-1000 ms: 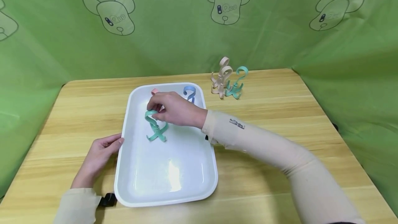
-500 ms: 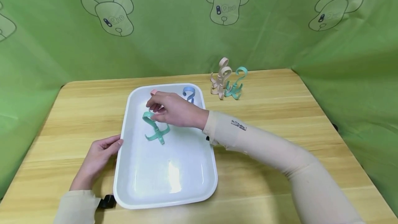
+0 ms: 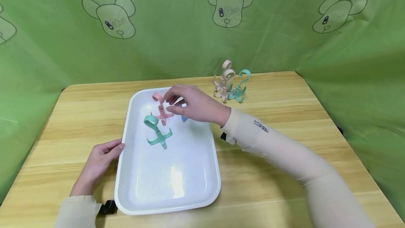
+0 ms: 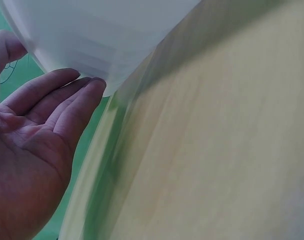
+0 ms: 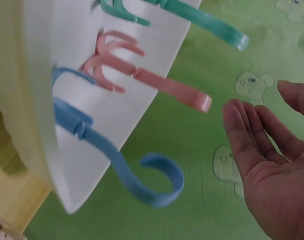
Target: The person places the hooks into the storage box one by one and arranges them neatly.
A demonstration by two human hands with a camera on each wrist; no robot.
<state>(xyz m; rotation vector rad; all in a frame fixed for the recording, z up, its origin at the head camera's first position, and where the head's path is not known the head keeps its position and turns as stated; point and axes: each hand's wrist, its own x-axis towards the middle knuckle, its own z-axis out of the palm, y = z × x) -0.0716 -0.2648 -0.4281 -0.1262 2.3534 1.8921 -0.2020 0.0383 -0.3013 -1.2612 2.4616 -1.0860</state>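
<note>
Right hand: we see the right hand [image 3: 197,104] released, fingers loosely bent around nothing, over the far part of the tray and just beside the pink hook, apart from it.
Since half a second ago: we note it has left the green hook's curl and moved away and to the right; the pink hook now shows almost whole, while the blue one is mostly covered in the head view.
Green hook: the glossy green four-pronged hook with a curled top [image 3: 159,137] stands free in the tray, nearly where we saw it before.
Pink hook: the pink four-pronged hook [image 3: 162,112] stands just beyond it.
Blue hook: in the right wrist view we find the blue curled hook [image 5: 104,144] beside the pink one.
Tray: the glossy white rectangular tray [image 3: 159,175] rests on the pale wooden desk [image 3: 269,115].
Left hand: we see the left hand [image 3: 98,161] with fingers extended, touching the tray's left side, as before.
Beyond the tray: two beige hooks [image 3: 223,86] and a teal hook [image 3: 236,94] stand close together.
</note>
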